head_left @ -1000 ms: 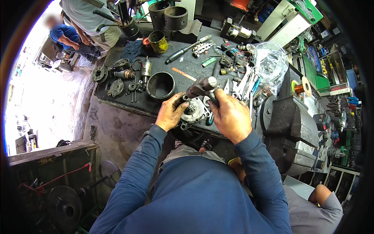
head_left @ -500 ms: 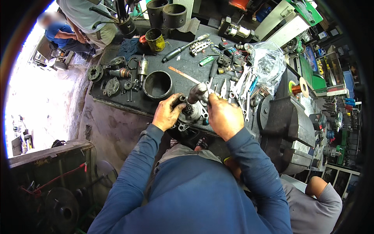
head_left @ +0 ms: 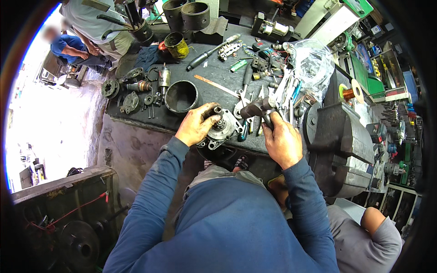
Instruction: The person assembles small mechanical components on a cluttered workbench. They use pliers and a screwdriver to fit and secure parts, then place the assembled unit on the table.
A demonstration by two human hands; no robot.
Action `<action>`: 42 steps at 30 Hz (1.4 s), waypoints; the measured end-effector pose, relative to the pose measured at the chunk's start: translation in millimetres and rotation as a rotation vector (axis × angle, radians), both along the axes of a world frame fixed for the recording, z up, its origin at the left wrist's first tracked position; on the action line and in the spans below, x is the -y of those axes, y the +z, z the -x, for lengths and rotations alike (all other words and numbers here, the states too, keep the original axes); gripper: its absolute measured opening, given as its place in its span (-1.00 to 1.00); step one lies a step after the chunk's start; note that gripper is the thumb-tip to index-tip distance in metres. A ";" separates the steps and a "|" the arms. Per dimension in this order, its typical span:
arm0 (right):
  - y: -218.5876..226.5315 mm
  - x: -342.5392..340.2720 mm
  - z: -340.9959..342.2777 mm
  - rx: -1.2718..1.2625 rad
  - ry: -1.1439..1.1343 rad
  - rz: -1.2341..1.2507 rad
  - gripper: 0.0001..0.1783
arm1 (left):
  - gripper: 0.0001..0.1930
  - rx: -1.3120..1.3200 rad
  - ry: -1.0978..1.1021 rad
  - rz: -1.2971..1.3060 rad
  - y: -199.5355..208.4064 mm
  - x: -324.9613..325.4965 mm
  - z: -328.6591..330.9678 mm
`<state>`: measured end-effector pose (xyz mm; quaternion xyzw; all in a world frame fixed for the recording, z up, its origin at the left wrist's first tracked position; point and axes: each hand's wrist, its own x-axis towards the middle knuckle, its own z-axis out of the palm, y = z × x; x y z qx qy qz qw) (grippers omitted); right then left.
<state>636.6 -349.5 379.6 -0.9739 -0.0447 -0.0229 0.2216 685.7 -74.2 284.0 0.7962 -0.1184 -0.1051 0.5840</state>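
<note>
Here, at the front edge of the workbench (head_left: 214,73), the round metal housing (head_left: 224,131) could tip under an off-centre blow, or the hammer (head_left: 253,108), clasped in the right hand (head_left: 283,143), could strike the left hand (head_left: 195,125), its fingers closed around a dark socket-like piece (head_left: 218,110). The bench vise (head_left: 341,150) may crowd the swing; a steel cylinder (head_left: 177,108) and loose spanners (head_left: 282,91) lie nearby.

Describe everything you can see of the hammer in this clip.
The hammer has a dark, metal-looking head, brighter at its right end, and a dark handle partly hidden by the right hand gripping it. Its head points leftward, apparently raised over the workbench, to the right of the round metal housing and apart from it.
</note>
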 end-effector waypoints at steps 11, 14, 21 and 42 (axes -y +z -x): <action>2.9 -16.8 -2.2 0.095 0.076 -0.005 -0.77 | -0.57 0.157 -0.144 -0.148 -0.6 -3.4 -6.8; -2.6 -29.0 -6.1 0.160 0.110 0.078 -0.79 | -0.57 0.300 -0.055 -0.164 -16.0 7.8 1.9; 0.4 -40.4 -10.5 0.025 0.111 0.199 -0.76 | -0.62 0.370 0.080 -0.057 -38.1 17.9 9.8; 6.4 -33.7 -9.0 0.110 0.004 0.183 -0.77 | -0.60 0.306 0.012 0.011 -44.7 11.1 2.4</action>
